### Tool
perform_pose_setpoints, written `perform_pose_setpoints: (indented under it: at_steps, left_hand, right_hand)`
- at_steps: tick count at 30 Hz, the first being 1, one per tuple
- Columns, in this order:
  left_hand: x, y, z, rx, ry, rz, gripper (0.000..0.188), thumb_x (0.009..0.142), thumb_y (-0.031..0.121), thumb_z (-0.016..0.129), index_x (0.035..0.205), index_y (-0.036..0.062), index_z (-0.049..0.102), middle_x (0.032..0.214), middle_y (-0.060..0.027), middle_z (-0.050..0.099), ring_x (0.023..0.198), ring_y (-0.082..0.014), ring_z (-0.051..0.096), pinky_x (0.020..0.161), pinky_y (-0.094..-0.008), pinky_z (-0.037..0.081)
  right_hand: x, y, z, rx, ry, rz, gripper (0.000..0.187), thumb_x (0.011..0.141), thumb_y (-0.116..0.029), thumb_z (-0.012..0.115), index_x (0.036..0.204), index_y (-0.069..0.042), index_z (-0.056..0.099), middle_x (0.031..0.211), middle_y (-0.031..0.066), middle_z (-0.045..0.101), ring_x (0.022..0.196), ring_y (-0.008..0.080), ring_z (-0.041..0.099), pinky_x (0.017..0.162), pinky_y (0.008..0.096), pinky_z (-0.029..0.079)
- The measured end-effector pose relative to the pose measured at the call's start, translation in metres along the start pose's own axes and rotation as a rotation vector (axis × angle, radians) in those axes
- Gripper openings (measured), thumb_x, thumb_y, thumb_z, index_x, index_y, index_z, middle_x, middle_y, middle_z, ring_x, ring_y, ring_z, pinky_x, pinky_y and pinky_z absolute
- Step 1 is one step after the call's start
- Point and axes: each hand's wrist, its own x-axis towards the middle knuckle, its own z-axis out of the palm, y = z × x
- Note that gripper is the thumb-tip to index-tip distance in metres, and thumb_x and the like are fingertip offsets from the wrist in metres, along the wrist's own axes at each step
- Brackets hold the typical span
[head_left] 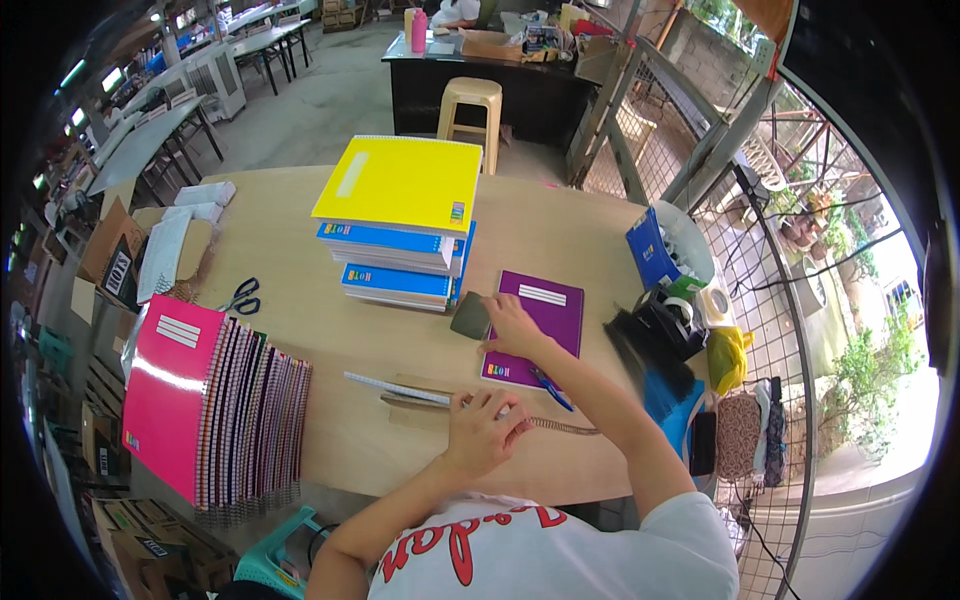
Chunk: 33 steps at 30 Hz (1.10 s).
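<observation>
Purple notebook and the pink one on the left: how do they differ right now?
The purple notebook lies flat and alone on the table by the right hand; the pink notebook leans tilted at the front of a row of notebooks standing on edge. The pink one looks larger in this view. Both have plain covers with white label strips near the top and a small colourful mark in a lower corner.

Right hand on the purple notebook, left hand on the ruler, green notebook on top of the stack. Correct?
Not quite. In the head view the notebook on top of the stack is yellow, not green. Right hand on the purple notebook and left hand on the ruler hold.
</observation>
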Motion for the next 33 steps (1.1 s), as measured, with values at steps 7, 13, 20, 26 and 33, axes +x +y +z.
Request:
perform_pose_setpoints:
  at_steps: [7, 13, 20, 26, 33]
  left_hand:
    - [0.002, -0.006, -0.001, 0.004, -0.052, -0.12, 0.023, 0.081, 0.031, 0.076, 0.09, 0.0172, 0.061, 0.094, 0.0032, 0.058, 0.09, -0.0182, 0.057, 0.083, -0.0435, 0.033]
    - [0.006, -0.009, 0.0, -0.069, -0.126, -0.1, 0.02, 0.081, 0.031, 0.077, 0.09, 0.0181, 0.065, 0.096, 0.0043, 0.06, 0.091, -0.018, 0.058, 0.085, -0.0443, 0.035]
    - [0.006, -0.01, -0.003, -0.025, -0.031, -0.094, 0.017, 0.078, 0.027, 0.078, 0.089, 0.0203, 0.068, 0.091, 0.0049, 0.061, 0.086, -0.0187, 0.059, 0.085, -0.0426, 0.035]
    - [-0.002, -0.014, -0.02, -0.045, -0.095, -0.135, 0.02, 0.075, 0.019, 0.078, 0.091, 0.0153, 0.067, 0.096, 0.0001, 0.061, 0.089, -0.0216, 0.059, 0.085, -0.0428, 0.037]
    - [-0.002, -0.022, -0.012, -0.151, -0.078, -0.128, 0.057, 0.07, 0.015, 0.084, 0.118, 0.0106, 0.055, 0.11, -0.0062, 0.06, 0.104, -0.0291, 0.059, 0.085, -0.0459, 0.04]
  right_hand:
    - [0.032, 0.025, 0.004, 0.699, -0.091, 0.262, 0.074, 0.083, -0.025, 0.075, 0.148, -0.011, 0.043, 0.126, 0.0235, 0.059, 0.122, 0.0421, 0.056, 0.104, 0.0452, 0.048]
    - [-0.034, 0.124, 0.021, 0.377, 0.348, 0.489, 0.054, 0.091, -0.035, 0.066, 0.143, -0.026, 0.055, 0.133, 0.0301, 0.055, 0.12, 0.0445, 0.058, 0.101, 0.0506, 0.049]
    - [-0.032, 0.073, 0.017, -0.101, 0.16, 0.341, 0.054, 0.08, -0.048, 0.073, 0.128, -0.022, 0.07, 0.131, 0.0292, 0.053, 0.111, 0.0469, 0.056, 0.095, 0.0474, 0.052]
    - [-0.095, 0.023, -0.065, 1.262, -0.332, -0.131, 0.06, 0.081, -0.043, 0.069, 0.126, -0.004, 0.069, 0.098, 0.0218, 0.067, 0.099, 0.0348, 0.062, 0.091, 0.0424, 0.046]
    - [-0.117, -0.003, -0.101, 1.111, -0.439, -0.417, 0.06, 0.077, -0.041, 0.069, 0.125, -0.005, 0.071, 0.11, 0.0173, 0.066, 0.104, 0.0309, 0.058, 0.095, 0.0408, 0.045]
